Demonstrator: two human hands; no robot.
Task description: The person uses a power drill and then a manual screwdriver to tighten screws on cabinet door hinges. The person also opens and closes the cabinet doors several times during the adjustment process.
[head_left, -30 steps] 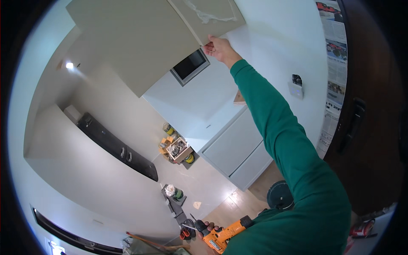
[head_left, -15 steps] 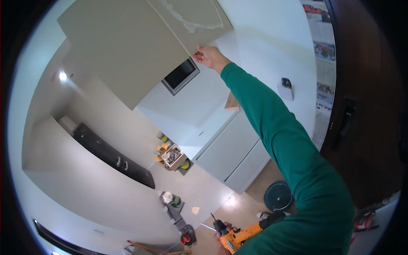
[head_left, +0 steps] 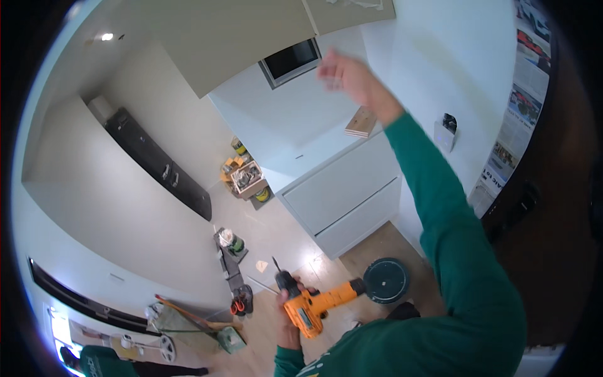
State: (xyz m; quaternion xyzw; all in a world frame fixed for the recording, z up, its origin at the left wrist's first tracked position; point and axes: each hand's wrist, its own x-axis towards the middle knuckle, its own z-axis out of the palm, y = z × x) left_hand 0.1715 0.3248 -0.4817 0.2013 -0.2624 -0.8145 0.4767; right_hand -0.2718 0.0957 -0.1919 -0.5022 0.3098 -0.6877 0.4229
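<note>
My left hand (head_left: 286, 314) is closed around an orange and black cordless drill (head_left: 308, 313) low in the middle of the view. A dark bit points up from its chuck. A thin metal rod (head_left: 262, 285) sticks out beside the same hand; its other end is hidden. My right hand (head_left: 352, 78) is raised at the end of a green sleeve, its fingers smeared by motion. It is just below the beige cabinet doors (head_left: 245, 38), to the right of the dark framed panel (head_left: 291, 61) in the wall. Nothing shows clearly in its fingers.
Below stands a white drawer cabinet (head_left: 342, 198) with stacked wood pieces (head_left: 361, 122) on top. A round dark green lid (head_left: 385, 280) lies on the floor. Farther left are a box of hardware (head_left: 248, 178), a paint can (head_left: 232, 242), a dustpan (head_left: 230, 340) and another person (head_left: 103, 361).
My right hand has come away from the cabinet doors' lower edge. The drill has moved up and left in the view, and my head view has shifted; a person now shows at lower left.
</note>
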